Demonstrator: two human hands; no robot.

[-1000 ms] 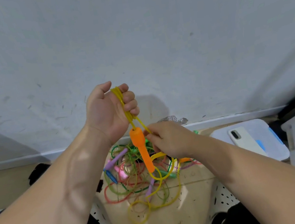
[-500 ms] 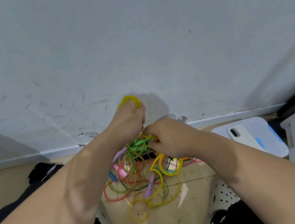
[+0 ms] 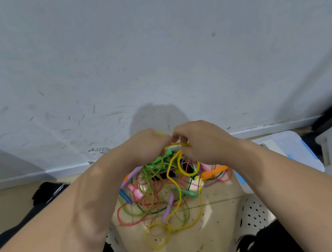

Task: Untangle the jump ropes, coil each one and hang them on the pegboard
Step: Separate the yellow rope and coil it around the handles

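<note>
the wall [image 3: 147, 51] fills the upper part of the view, bare and scuffed; no pegboard shows anywhere on it, so the hanging step cannot be judged from here. below it lies the floor [image 3: 204, 250], and on the floor, near the wall's foot, sits the pile of jump ropes [image 3: 157, 194], a loose knot of green, red, pink and purple cords with handles poking out. a white bin lid [image 3: 293, 147] lies at the floor's right side, just beside the pile.

the left hand [image 3: 144, 146] and right hand [image 3: 205, 141] meet above the far side of the pile, fingertips nearly touching, both curled and pinching the yellow rope [image 3: 178, 192]. the exact grip under the fingers is hidden. from the hands the yellow rope drops in long loops across the pile and ends in a small ring at the pile's near edge.

the main risk, as i judge it, is that the yellow rope still threads through the other cords. pulling up hard would drag the whole pile and tighten crossings into real knots. the orange handle [image 3: 214, 172] lies at the right of the pile with cords over and around it; if it belongs to this rope, it could snag as it passes. the small ring at the near edge could also close into an overhand knot if drawn tight. slippery plastic cord may spring out of a half-made coil if either pinch loosens.
</note>
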